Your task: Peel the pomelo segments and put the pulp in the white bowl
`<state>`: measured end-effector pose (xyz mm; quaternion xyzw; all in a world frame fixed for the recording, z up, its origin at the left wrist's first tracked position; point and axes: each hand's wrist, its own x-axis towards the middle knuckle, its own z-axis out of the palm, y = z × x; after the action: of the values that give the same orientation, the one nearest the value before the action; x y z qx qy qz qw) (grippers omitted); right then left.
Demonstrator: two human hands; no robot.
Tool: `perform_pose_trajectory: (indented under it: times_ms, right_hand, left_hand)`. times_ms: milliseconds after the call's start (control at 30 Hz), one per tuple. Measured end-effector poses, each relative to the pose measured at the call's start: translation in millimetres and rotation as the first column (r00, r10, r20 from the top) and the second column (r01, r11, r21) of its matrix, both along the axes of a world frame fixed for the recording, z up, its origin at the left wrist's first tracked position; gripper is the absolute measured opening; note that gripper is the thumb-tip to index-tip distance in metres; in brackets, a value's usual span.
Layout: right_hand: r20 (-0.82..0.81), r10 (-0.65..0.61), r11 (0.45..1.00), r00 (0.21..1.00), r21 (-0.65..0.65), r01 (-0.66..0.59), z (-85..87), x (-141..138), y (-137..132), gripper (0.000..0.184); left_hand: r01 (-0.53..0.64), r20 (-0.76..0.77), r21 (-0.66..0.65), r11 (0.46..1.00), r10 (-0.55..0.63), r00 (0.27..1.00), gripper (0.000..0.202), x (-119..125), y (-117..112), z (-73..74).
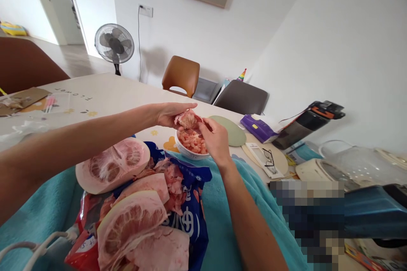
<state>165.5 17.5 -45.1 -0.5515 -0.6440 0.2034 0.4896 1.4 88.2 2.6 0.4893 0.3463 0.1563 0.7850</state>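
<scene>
My left hand (171, 114) holds a pink pomelo segment (188, 119) from its left side, just above a white bowl (192, 155). At the segment's right edge, the thumb and fingers of my right hand (216, 137) are closed on it. Peeled pomelo flesh (193, 141) fills the bowl in loose pieces. Nearer to me, a large cut pomelo half (114, 163) lies beside thick rind pieces (133, 224) and torn membrane (174, 184). These rest on a blue plastic bag (199, 220) over a teal towel (219, 203).
Right of the bowl lie a green oval mat (227, 129), a purple tissue pack (259, 128) and glasses (269, 157). A dark bottle (302, 123) leans farther right. White cables (47, 241) cross the lower left. Chairs (181, 74) and a fan (114, 44) stand beyond the table.
</scene>
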Motion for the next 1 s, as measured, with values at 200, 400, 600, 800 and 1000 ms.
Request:
perform_pose_trajectory:
  times_ms: [200, 400, 600, 800, 1000]
  right_hand:
    - [-0.152, 0.044, 0.994, 0.987, -0.090, -0.058, -3.9, 2, 2, 0.026]
    - [-0.279, 0.068, 0.988, 0.958, -0.113, -0.103, 4.7, -3, -3, 0.036]
    - [-0.327, 0.070, 0.992, 0.943, -0.075, -0.100, 13.6, -8, -11, 0.031]
    - [-0.383, 0.059, 0.991, 0.922, -0.089, -0.101, 20.7, -5, -15, 0.029]
    - [-0.672, 0.107, 0.893, 0.733, -0.259, -0.367, 23.8, 0, -15, 0.018]
  left_hand:
    - [-0.063, 0.079, 0.161, 0.985, 0.051, 0.996, 0.036, -6, -7, -1.7]
    - [-0.259, 0.174, 0.264, 0.929, 0.218, 0.960, 0.015, -12, -34, -2.4]
    - [-0.580, 0.256, 0.224, 0.783, 0.527, 0.810, 0.010, 0, -67, -1.4]
    - [-0.669, 0.297, 0.228, 0.708, 0.603, 0.740, 0.011, 18, -78, -8.2]
    - [-0.586, 0.358, 0.120, 0.801, 0.516, 0.778, 0.010, 19, -78, -16.4]
